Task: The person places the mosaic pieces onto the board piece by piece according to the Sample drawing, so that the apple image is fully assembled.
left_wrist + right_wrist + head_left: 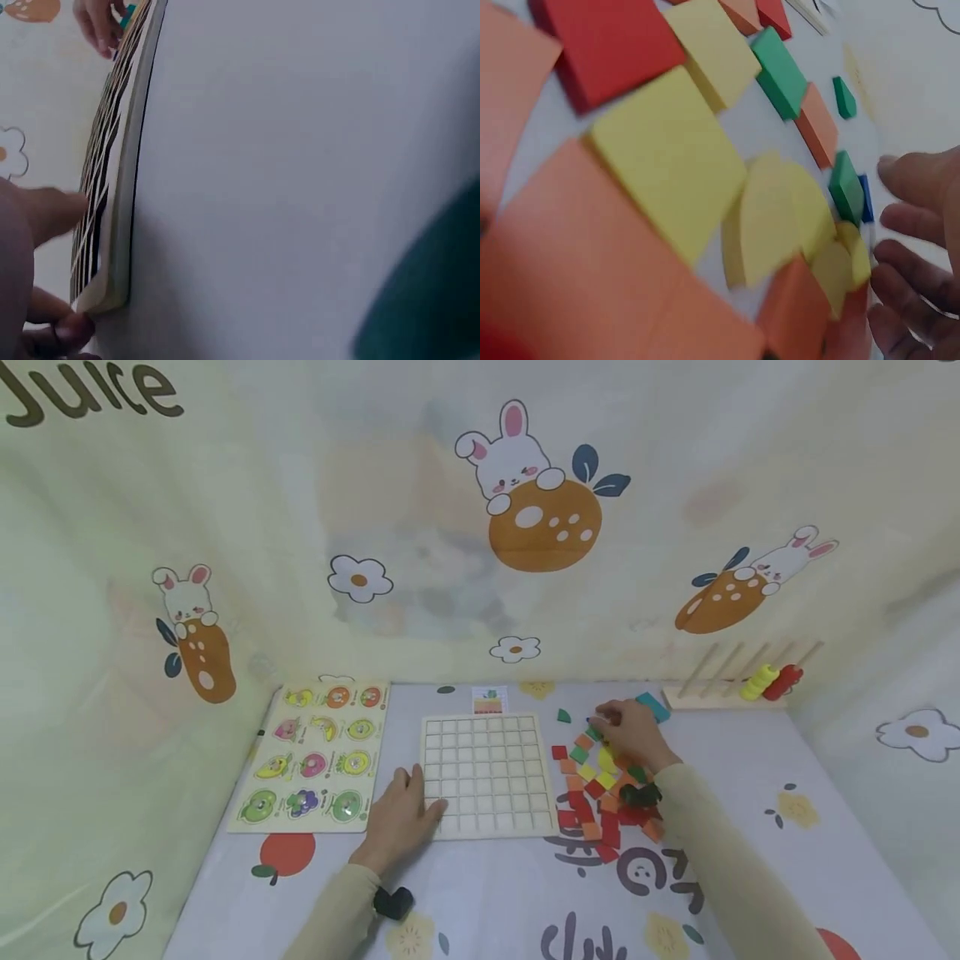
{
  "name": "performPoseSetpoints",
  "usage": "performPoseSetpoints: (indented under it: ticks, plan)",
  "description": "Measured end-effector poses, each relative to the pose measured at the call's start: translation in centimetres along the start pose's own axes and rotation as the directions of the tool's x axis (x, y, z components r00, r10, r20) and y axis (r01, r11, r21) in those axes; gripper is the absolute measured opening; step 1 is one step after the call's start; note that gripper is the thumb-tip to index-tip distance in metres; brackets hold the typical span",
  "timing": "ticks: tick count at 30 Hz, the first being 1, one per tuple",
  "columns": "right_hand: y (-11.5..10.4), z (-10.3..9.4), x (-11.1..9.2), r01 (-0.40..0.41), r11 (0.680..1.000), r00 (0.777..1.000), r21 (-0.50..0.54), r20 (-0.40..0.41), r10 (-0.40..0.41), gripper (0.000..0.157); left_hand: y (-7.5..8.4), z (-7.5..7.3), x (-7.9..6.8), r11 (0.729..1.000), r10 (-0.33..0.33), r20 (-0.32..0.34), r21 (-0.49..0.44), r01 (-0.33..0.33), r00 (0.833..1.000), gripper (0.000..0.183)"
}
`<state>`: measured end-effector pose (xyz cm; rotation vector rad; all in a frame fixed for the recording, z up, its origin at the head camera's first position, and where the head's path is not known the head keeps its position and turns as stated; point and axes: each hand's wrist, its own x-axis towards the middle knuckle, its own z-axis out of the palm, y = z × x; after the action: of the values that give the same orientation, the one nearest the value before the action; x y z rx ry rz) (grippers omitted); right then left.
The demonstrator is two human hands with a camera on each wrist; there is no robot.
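A pale wooden grid board (487, 777) with raised square cells lies flat on the table. My left hand (401, 818) holds its near left corner, the thumb over the top surface and the other fingers against the left side. Right of the board is a loose spread of coloured blocks: red, orange, yellow and green squares (667, 165) and curved pieces. Over the far part of this spread, my right hand (630, 731) has loosely bent fingers. A small blue block (866, 199) lies beside its fingertips; nothing shows between them.
A fruit picture board (315, 760) lies at the left. Behind the grid board is a small pattern card (490, 700). A peg rack (720, 700) with yellow and red beads stands at the back right, near a teal block (654, 707). Printed cloth hangs behind.
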<state>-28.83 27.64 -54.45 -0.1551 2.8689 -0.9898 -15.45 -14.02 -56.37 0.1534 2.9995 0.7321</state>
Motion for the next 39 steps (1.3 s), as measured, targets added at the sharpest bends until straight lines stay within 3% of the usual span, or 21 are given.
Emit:
performPoseSetpoints:
  ticks: [8, 11, 20, 29, 39]
  plan:
    - [0.1, 1.5, 0.2, -0.054, 0.998, 0.996, -0.037, -0.071, 0.051, 0.035, -0.3, 0.6, -1.8, 0.997, 0.037, 0.054, 0.066, -0.040, 0.998, 0.125]
    - [0.0, 1.6, 0.3, -0.054, 0.998, 0.995, -0.040, -0.082, 0.051, 0.033, -0.5, 0.6, -2.2, 0.998, 0.046, 0.042, 0.046, -0.048, 0.998, 0.133]
    - [-0.9, 1.7, 0.8, -0.057, 0.996, 0.996, -0.068, -0.072, 0.052, 0.028, -1.3, 1.1, -2.2, 0.999, 0.016, -0.016, -0.048, -0.016, 1.000, 0.136]
    - [-1.2, 1.7, 1.5, -0.078, 0.992, 0.997, -0.096, 0.010, 0.080, 0.030, -1.5, 1.6, -1.9, 0.996, -0.009, -0.055, -0.091, 0.004, 0.998, 0.132]
    - [-1.7, 2.0, 1.7, -0.078, 0.995, 0.997, -0.064, -0.009, 0.077, 0.027, -1.6, 1.4, -1.6, 0.992, -0.026, -0.044, -0.126, 0.020, 0.999, 0.131]
